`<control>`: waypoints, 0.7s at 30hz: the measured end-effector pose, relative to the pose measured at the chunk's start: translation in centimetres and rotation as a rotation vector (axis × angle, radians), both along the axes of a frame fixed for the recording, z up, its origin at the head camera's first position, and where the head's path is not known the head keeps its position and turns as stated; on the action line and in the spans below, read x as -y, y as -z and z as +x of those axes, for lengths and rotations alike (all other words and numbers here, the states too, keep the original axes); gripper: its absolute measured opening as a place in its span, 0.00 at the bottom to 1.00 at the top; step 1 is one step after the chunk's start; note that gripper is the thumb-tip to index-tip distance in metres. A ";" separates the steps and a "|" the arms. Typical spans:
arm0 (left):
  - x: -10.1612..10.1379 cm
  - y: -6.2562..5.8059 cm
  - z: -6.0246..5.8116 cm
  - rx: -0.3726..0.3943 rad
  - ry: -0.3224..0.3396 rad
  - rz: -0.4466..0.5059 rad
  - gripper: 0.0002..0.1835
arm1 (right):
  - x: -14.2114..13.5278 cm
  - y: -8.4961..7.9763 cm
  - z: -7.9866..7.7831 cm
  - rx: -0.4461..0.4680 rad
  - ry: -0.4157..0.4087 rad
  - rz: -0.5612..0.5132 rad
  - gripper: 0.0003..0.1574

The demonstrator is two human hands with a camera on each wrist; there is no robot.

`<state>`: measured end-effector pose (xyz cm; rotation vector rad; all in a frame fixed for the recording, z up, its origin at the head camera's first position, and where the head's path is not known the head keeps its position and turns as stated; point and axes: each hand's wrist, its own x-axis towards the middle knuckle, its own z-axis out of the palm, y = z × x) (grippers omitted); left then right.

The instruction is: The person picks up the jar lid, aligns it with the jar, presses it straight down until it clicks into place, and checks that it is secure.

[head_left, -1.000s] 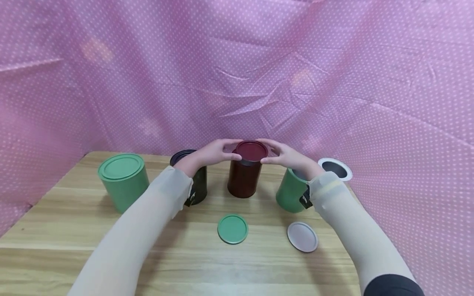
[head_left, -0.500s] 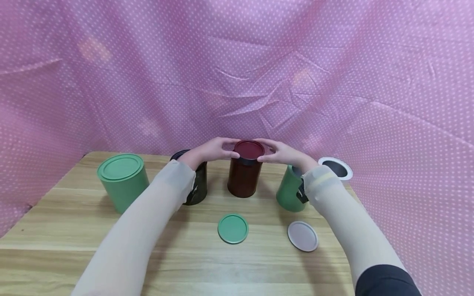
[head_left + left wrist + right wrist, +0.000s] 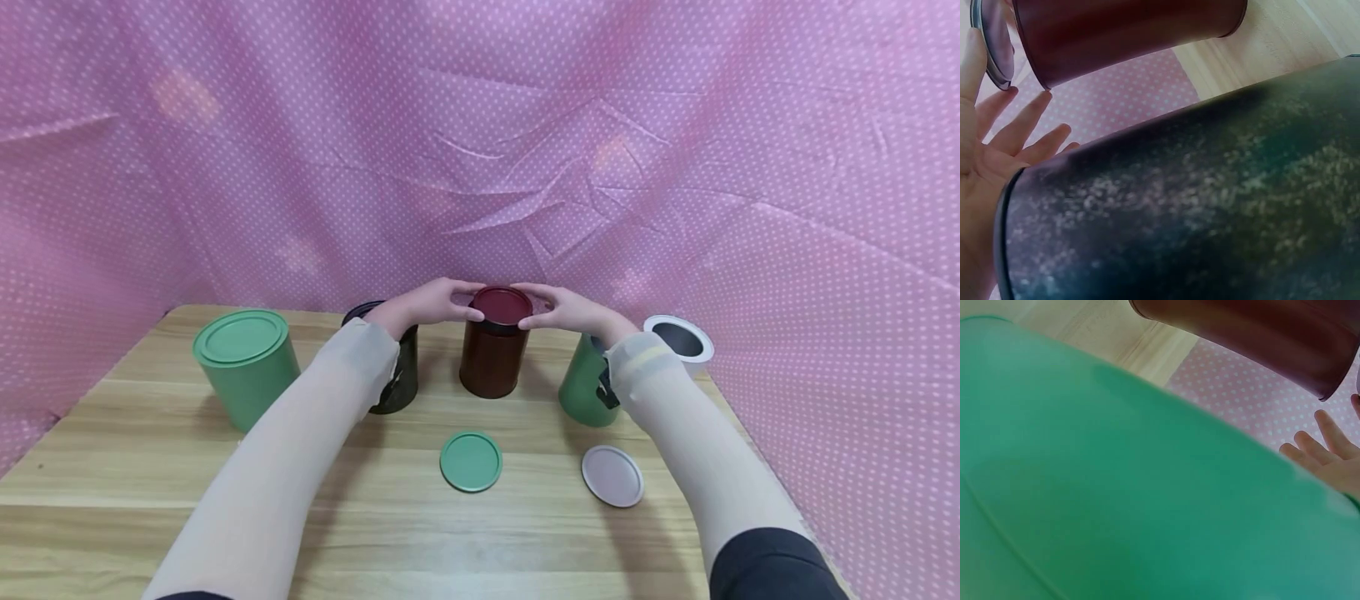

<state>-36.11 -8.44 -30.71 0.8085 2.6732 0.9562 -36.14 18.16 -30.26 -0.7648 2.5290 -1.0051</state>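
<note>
A dark red lid [image 3: 504, 305] is held over the dark red can [image 3: 491, 367], which stands upright mid-table. My left hand [image 3: 431, 304] grips the lid's left edge between thumb and fingers. On the opposite edge, my right hand [image 3: 577, 315] pinches it the same way. In the left wrist view a narrow gap separates the lid [image 3: 997, 37] from the can's rim. Below my left wrist stands a black can [image 3: 407, 375]; a green can [image 3: 588, 387] stands under my right wrist. Those two fill much of the wrist views.
A larger green can [image 3: 255, 383] with its lid on stands at the left. A green lid [image 3: 471, 462] and a pale lilac lid [image 3: 612, 477] lie flat in front. An open can with a white rim [image 3: 703, 357] is at the right. Pink dotted cloth [image 3: 480, 167] hangs behind.
Both hands have shifted slightly left with the dark red lid, bringing it more squarely over the can. The cans and the loose lids have stayed in place.
</note>
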 end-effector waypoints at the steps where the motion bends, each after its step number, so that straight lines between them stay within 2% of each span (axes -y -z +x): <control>1: 0.0 0.1 0.0 -0.005 0.002 -0.006 0.35 | 0.0 0.1 0.0 0.003 -0.001 0.000 0.45; 9: -0.4 0.4 0.4 -0.029 0.006 -0.037 0.35 | -0.2 0.5 0.0 0.025 0.007 0.016 0.45; 14: -0.5 0.3 1.1 0.002 -0.026 -0.060 0.35 | -0.3 0.8 0.3 0.009 0.007 0.051 0.46; 21: -0.7 0.5 1.9 0.034 -0.023 -0.061 0.34 | -0.4 1.1 0.8 0.010 -0.019 0.027 0.45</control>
